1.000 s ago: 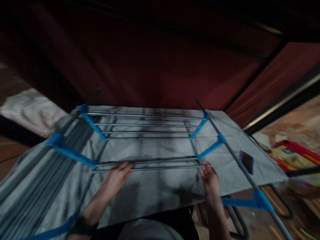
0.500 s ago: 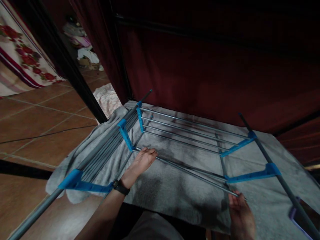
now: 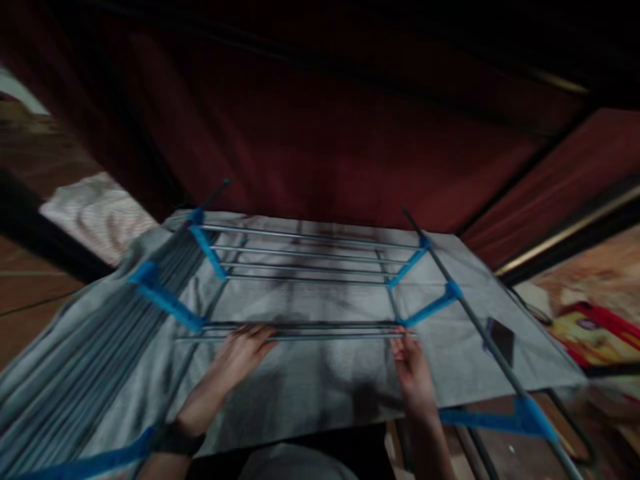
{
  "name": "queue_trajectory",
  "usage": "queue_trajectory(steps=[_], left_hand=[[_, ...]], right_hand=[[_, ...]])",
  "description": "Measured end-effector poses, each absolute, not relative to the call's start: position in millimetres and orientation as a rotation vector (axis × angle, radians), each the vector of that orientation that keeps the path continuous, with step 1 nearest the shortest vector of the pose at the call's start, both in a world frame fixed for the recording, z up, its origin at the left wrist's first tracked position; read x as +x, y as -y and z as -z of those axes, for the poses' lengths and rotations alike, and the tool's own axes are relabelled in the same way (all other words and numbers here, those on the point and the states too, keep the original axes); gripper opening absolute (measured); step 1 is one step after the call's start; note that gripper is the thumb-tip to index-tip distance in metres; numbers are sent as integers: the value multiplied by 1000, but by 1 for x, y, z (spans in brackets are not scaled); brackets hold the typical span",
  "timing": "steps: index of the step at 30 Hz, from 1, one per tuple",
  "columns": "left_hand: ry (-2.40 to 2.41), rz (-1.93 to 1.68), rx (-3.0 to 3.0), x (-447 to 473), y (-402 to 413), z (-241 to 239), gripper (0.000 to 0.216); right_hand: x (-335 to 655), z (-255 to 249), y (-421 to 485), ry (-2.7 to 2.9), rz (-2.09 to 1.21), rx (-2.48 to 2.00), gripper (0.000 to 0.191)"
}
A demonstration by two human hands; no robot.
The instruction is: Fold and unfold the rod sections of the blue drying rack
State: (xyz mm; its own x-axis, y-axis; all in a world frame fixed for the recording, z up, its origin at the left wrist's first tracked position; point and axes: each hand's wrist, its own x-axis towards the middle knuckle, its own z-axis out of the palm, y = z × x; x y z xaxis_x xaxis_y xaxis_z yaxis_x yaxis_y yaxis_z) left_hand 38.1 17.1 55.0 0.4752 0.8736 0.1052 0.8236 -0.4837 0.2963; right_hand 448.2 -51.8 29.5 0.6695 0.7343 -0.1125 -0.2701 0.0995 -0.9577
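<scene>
Before me stands a partly built rack of grey metal tubes with blue plastic brackets. Several crossbars span its far section. A loose grey metal rod runs nearly level along the near bars, just on my side of them. My left hand, with a dark watch on the wrist, curls over this rod close to its left end. At the other end, by the right near bracket, the fingers of my right hand close on the rod. Whether the rod touches the bars behind it I cannot tell.
Many grey rods lie bundled along the left side. A grey blanket covers the surface beneath the rack. A phone lies to the right, behind a side tube. Dark red curtains hang at the back. A red and yellow package is farther right.
My view has swung right. The rod was slanted, its right end nearer me; now it lies almost parallel to the near bars. Both hands still hold it, the right one closer to the bracket.
</scene>
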Motion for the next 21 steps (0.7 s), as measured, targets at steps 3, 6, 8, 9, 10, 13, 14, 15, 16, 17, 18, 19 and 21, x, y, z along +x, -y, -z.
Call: queue_trajectory(steps=[3,6,8,9,10,13,14,15,16,17,18,19,21], left_hand=[[-1431,-423,2512,42,-20,-37,40],[-1390,-451,2521,46,-22,-26,41],[-1366,-472,2533,48,-23,-23,42],[-1363,-487,2536,49,-23,-22,42],[-1361,-503,2539,51,-23,-21,42],[-1350,-528,2549,57,-25,-20,41],[-1349,-531,2554,59,-25,-21,41],[-1347,-535,2561,62,-25,-22,41],[-1346,-542,2569,64,-25,-23,41],[-1345,-553,2580,66,-24,-24,41],[-1342,-564,2592,68,-24,-26,42],[-1333,-573,2606,69,-24,-27,42],[-1308,-588,2626,70,-24,-30,41]], right_hand=[[432,-29,33,328,-776,-1197,30],[429,-26,20,132,-911,-950,28],[430,-26,17,77,-948,-865,25],[431,-27,16,60,-956,-851,24],[433,-28,16,47,-961,-848,23],[440,-30,15,37,-983,-858,21],[442,-30,15,45,-985,-861,21],[443,-31,15,57,-983,-861,20],[444,-32,14,67,-978,-858,19],[445,-32,14,73,-973,-854,18],[445,-34,14,74,-971,-847,18],[445,-35,14,72,-975,-842,17],[446,-38,13,72,-1000,-838,16]])
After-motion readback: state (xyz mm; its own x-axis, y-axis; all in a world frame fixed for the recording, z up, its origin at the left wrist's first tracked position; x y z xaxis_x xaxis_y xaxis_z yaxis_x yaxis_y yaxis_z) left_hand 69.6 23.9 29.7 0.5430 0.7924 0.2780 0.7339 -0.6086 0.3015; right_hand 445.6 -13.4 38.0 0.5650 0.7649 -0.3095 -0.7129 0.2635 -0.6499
